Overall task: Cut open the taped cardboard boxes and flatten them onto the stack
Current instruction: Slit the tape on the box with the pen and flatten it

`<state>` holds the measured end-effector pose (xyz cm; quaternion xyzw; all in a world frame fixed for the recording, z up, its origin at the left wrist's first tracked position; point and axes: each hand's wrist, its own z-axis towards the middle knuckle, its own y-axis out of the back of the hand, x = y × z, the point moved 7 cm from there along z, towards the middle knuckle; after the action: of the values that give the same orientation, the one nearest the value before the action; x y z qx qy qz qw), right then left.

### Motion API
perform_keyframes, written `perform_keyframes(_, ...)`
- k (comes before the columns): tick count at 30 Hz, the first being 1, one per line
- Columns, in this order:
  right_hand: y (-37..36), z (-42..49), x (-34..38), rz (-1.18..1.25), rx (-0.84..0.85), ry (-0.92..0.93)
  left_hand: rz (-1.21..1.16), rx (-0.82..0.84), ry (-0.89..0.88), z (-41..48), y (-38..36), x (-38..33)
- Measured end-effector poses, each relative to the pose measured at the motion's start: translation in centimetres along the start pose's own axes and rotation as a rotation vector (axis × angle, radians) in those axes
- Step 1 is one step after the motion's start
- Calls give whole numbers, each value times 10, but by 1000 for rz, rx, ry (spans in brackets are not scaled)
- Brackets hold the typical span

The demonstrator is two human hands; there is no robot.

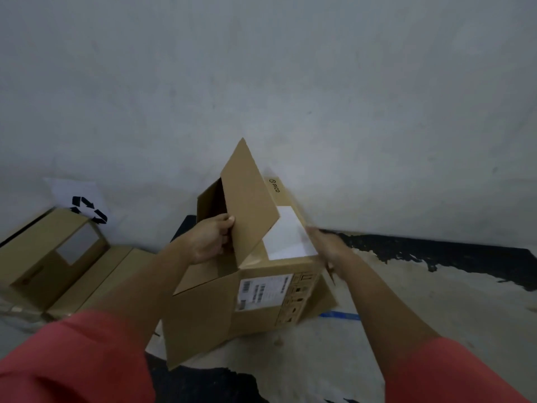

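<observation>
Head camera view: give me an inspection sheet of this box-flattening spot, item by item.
Surface: pale floor with black patches.
Job's things: open box with raised flap; second box and flat cardboard at left.
Clutter: blue tape strip on the floor.
Hands: left hand grips the flap; right hand blurred at the box's right side, grip unclear.
Cables: nothing seen.
Surroundings: grey wall, recycling sign.

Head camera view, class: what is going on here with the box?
A person in red sleeves handles a brown cardboard box, its top open. The left grip holds its raised top flap; the right grip, blurred, is at the box's right edge. More brown cardboard boxes lie at the left.
</observation>
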<state>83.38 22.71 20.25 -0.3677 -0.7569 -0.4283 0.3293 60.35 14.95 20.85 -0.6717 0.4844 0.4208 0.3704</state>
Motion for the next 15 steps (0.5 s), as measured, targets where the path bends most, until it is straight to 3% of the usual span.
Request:
perform_keyframes(3, -31, -6, -27, 354, 271, -165, -8, -17, -4, -2, 11, 3)
perform_keyframes(5, -34, -4, -29, 521, 321, -208, -17, -68, -3, -4, 19, 2)
perform_keyframes(8, -28, 5, -39, 508, 226, -309, -88, -177, 1, -10, 34, -5)
perform_keyframes(11, -28, 21, -50, 428, 131, -293, -284, -85, -1, -19, 36, -19)
perform_keyframes(15, -16, 36, -71, 622, -12, -291, -112, -151, -59, -34, 42, -48)
